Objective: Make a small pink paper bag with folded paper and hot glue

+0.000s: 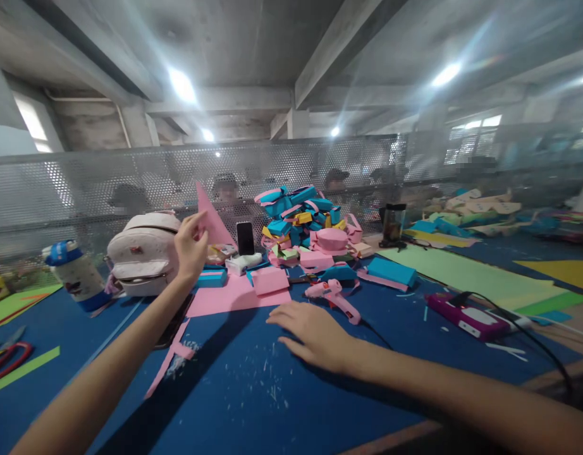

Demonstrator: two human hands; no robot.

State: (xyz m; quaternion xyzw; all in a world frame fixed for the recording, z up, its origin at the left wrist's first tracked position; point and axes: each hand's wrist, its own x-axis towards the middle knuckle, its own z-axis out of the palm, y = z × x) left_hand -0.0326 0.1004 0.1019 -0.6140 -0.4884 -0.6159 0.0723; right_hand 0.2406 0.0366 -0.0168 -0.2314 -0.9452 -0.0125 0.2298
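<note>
Two forearms extend: left hand, grip pinching one pink sheet; right hand, grip released, near one glue gun.

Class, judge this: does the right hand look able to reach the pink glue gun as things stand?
Probably yes: the right hand appears empty and is close beside the pink glue gun, with nothing visible standing between them.

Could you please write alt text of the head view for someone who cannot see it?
A person's left hand pinches a raised pink sheet over a blue table, while the right hand is open near a pink glue gun. Beyond lies a heap of pink, blue and yellow pieces.
</note>
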